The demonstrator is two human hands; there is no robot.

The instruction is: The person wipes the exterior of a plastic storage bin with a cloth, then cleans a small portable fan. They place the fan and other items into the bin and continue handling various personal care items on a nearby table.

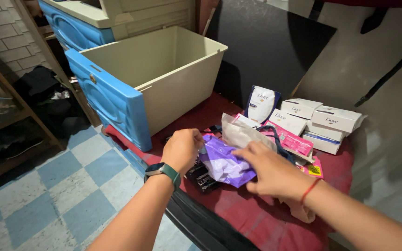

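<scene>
At upper left, a beige plastic drawer with a blue front [131, 83] rests on the red cloth surface [257, 218]. At centre, your left hand [181, 149] pinches the edge of a crinkled purple plastic packet [224, 162]. Your right hand [270, 171] lies flat on it, fingers spread. White rectangular boxes [317, 121] sit stacked at right.

I'm in a home storage corner: a blue-and-cream plastic drawer [136, 79] pulled from its chest [84, 18], checkered floor tiles [61, 186], boxed soaps [324, 122] (household stock) on a red-covered surface [266, 218].
</scene>
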